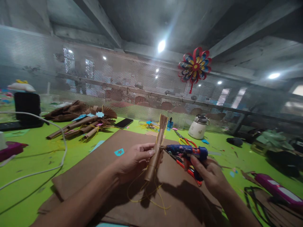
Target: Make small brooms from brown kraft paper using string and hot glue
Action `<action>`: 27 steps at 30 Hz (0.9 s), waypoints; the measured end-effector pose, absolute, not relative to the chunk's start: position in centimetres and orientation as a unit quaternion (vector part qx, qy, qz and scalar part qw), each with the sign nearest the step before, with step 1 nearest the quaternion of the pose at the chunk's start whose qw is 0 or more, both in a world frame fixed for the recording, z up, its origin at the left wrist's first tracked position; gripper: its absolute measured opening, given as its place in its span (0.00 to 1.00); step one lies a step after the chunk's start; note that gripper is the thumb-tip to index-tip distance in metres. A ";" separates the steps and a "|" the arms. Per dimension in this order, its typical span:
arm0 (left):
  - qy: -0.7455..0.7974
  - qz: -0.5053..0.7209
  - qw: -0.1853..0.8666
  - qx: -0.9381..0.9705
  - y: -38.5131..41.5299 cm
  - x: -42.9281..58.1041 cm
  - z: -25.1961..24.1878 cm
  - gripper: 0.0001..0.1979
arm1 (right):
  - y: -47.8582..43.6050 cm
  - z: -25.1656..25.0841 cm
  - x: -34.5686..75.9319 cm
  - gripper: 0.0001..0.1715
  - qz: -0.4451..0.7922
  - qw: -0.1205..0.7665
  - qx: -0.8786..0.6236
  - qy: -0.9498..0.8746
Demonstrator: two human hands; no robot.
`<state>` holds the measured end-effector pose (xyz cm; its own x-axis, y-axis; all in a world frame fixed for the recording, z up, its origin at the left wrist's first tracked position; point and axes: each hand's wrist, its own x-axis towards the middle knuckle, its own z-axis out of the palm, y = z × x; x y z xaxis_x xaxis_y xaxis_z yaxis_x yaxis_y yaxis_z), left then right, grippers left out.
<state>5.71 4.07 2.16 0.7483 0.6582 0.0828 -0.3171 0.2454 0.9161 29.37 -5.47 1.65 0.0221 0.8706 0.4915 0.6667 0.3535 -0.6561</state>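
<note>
Fingers of my left hand (139,156) are wrapped round a rolled brown paper tube (153,160), held tilted, its frayed fringe end pointing up and away. Yellow string is tied on the tube and trails in loops below it. In my right hand (210,170) is a blue glue gun (182,149), its nozzle touching or very near the tube's right side. Brown paper sheets (99,170) lie beneath both hands. A small blue paper cutout with a star (119,152) rests on them, left of the tube. Scissors with red-orange handles (187,167) lie partly hidden under the glue gun.
Several finished paper rolls (87,127) are piled at the back left near a black phone (124,123). A white jug (198,127) stands at the back right. A white cable (65,148) curves across the left. A purple tool (276,189) lies at right.
</note>
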 end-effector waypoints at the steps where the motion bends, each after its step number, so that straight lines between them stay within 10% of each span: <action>1: 0.160 0.314 0.774 0.526 4.1 5.7 2.2 0.17 | -5.4 1.7 29.3 0.30 0.118 0.452 -0.557 -0.686; 27: 0.161 0.296 0.790 0.512 3.9 5.7 2.2 0.20 | -5.6 1.7 28.6 0.29 0.206 0.501 -0.554 -0.633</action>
<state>5.65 3.88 2.21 0.7738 0.6316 0.0489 -0.3026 0.3008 0.9044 28.59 -5.63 1.66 0.1140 0.9071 0.4052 0.4941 0.3021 -0.8153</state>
